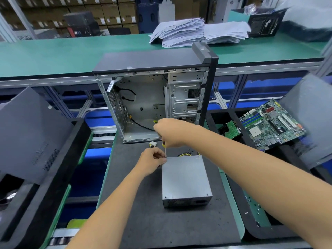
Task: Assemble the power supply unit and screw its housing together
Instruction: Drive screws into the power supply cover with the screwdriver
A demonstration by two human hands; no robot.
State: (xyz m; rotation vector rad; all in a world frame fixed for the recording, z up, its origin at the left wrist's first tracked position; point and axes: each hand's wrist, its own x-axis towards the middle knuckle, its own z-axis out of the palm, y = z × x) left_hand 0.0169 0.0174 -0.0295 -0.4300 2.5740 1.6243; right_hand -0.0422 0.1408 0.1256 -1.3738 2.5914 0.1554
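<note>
A grey metal power supply unit (pixel 186 178) lies flat on the black foam mat (pixel 147 221), with yellow wires (pixel 186 154) bunched at its far edge. My right hand (pixel 170 132) grips a screwdriver (pixel 164 150) held upright, its thin shaft pointing down at the unit's far left corner. There my left hand (pixel 152 159) pinches something small at the shaft's tip; I cannot make out what. A white connector (pixel 152 143) lies just beyond the hands.
An open computer case (pixel 156 97) stands upright behind the unit. A motherboard (pixel 273 123) and a smaller green board (pixel 230 130) lie in a black tray at right. Grey side panels (pixel 30 137) lean at left and right. Paper stacks (pixel 179 31) sit on the green shelf.
</note>
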